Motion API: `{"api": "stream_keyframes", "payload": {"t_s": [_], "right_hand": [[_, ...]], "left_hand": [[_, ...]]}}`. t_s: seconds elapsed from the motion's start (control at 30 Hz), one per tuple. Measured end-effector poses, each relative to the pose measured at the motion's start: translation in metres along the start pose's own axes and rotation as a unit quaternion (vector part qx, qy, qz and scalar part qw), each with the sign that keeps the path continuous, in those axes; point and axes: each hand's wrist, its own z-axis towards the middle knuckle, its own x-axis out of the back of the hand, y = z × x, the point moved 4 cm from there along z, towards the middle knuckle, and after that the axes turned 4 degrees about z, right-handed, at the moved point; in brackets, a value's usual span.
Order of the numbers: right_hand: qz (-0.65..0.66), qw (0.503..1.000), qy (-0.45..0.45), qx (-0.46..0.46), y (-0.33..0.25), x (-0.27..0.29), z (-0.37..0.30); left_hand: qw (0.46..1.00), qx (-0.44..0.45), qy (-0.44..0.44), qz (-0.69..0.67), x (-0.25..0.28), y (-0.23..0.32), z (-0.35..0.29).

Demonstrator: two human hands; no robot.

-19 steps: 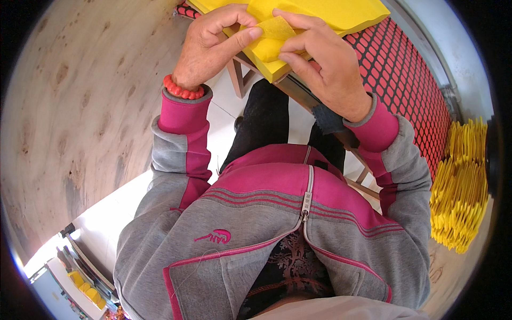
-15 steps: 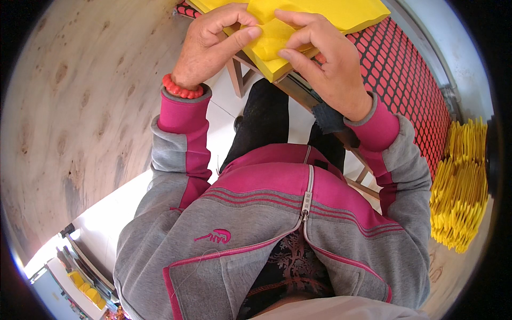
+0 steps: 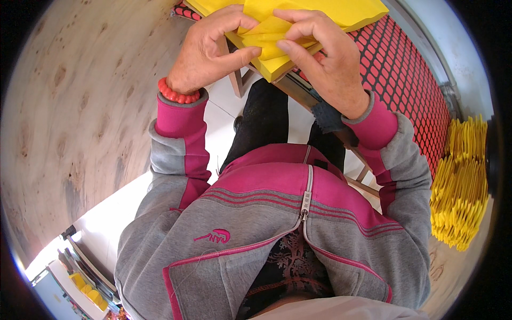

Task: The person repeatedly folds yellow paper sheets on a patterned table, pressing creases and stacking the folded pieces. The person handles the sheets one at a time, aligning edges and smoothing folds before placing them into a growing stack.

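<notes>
A thin yellow sheet [image 3: 273, 36], which looks like paper, is partly folded up between my two hands over a stack of yellow sheets [image 3: 352, 12]. My left hand [image 3: 205, 53] is closed on its left side, thumb on the near edge and bent forefinger farther up. On the opposite side, my right hand [image 3: 333, 58] grips the sheet, with the thumb at the near fold and the forefinger at the far edge. The remaining fingertips are partly hidden. A red beaded bracelet [image 3: 176, 92] circles my left wrist.
The stack lies on a red surface with black mesh [image 3: 397, 74]. A tall pile of folded yellow pieces [image 3: 460, 186] stands at the right. A large wooden board [image 3: 85, 122] fills the left side. Dark cloth [image 3: 326, 117] hangs below my right wrist.
My left hand has tilted, and its thumb has slid nearer to me along the sheet. The folded part of the sheet looks flatter and wider. My right hand has moved only slightly.
</notes>
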Motion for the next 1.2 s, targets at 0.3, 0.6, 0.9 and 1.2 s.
{"api": "stream_keyframes", "payload": {"t_s": [0.3,0.6,0.9,1.2], "right_hand": [[0.005,0.990,0.057,0.130,-0.002,0.009,-0.002],[-0.140,0.982,-0.060,0.110,-0.014,0.009,-0.003],[-0.032,0.997,-0.007,0.071,-0.005,0.006,0.000],[-0.078,0.989,0.048,0.120,-0.024,0.018,0.009]], "left_hand": [[0.988,0.110,0.094,-0.054,-0.010,-0.012,-0.002],[0.964,0.120,0.192,-0.140,-0.017,-0.027,-0.009],[0.987,0.002,0.131,-0.097,-0.008,-0.021,-0.008],[0.998,0.004,0.068,-0.004,-0.008,0.001,-0.004]]}}
